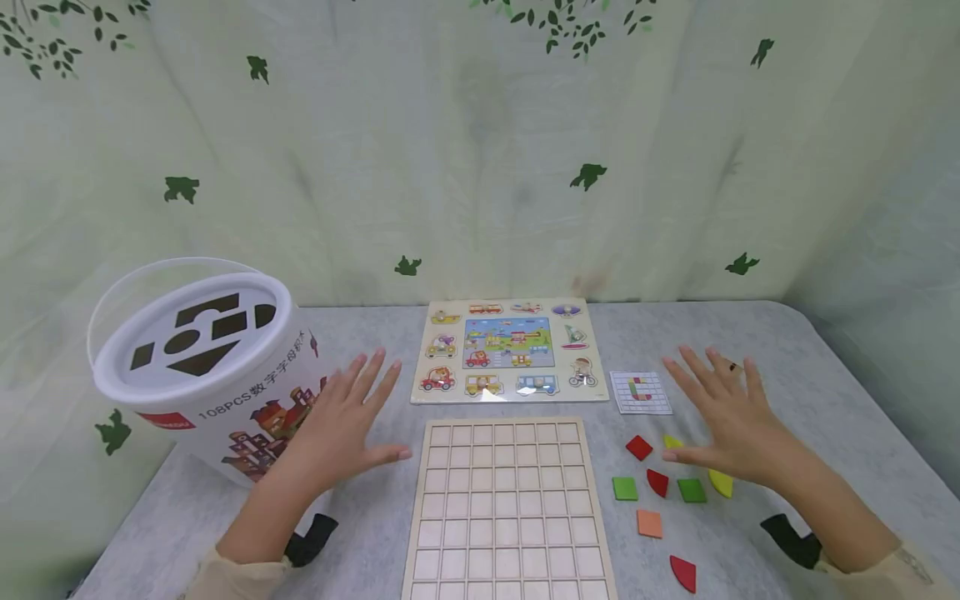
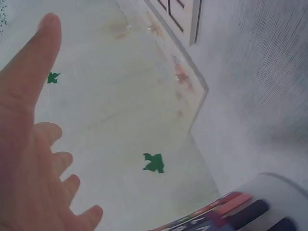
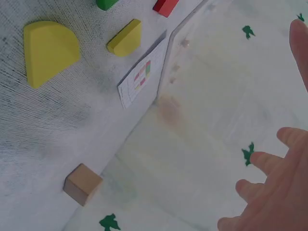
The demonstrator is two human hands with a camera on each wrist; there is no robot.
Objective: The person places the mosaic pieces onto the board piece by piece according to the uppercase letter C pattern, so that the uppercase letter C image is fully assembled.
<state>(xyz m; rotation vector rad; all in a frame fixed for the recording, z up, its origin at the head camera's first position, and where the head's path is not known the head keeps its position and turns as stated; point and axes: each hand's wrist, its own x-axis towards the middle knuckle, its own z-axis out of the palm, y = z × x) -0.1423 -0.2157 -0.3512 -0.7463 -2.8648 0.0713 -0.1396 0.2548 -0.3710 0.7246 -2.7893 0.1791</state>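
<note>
Both hands hover over the grey table with fingers spread, holding nothing. In the head view my left hand overlaps the printed side of a white bucket, left of a wooden grid board. My right hand hangs over the right side, its thumb close to a yellow piece. Below it lie a yellow quarter-round piece, green squares, a red square, red quarter-round pieces and an orange square. A wooden cube shows in the right wrist view.
A picture puzzle board with vehicles lies behind the grid board. Beside it is a small pattern card printed with a coloured C shape on a grid. The bucket's lid has shaped holes. A pale curtain with leaf prints hangs behind the table.
</note>
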